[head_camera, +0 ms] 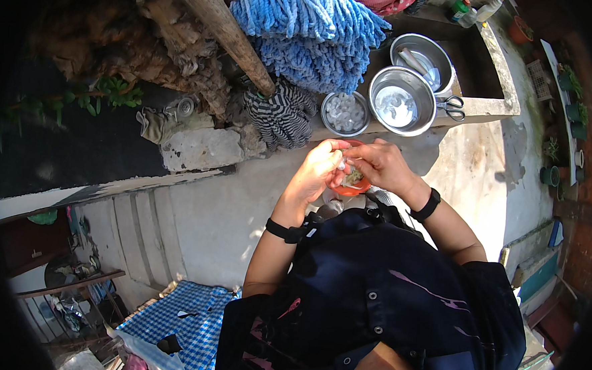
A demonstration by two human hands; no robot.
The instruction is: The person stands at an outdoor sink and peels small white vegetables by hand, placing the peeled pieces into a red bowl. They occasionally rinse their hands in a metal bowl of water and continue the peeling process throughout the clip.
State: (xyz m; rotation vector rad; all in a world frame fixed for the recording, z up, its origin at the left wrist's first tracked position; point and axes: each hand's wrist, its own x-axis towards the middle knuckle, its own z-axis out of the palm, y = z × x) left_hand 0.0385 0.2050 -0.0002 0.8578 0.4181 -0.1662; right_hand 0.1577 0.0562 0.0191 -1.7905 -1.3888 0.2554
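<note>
My left hand point(322, 166) pinches a small pale piece of food point(341, 165), possibly a shrimp, most of it hidden by the fingers. Thumb and fingertips of my right hand point(379, 161) close on the same piece from the other side. Directly under both hands is an orange bowl point(348, 191) with pale and yellowish-green scraps point(355, 177) in it. Beyond the hands, a small metal bowl point(324, 117) on the ledge holds several whitish, glossy pieces point(346, 112). To its right sits a larger metal basin point(374, 96) with some clear liquid at the bottom.
Another metal basin point(450, 75) with a white-handled tool stands behind. Black-handled scissors point(453, 108) lie at the edge of the concrete sink point(504, 90). A blue string mop point(309, 25), a striped cloth mop point(279, 116) and a wooden pole point(234, 31) crowd the upper left.
</note>
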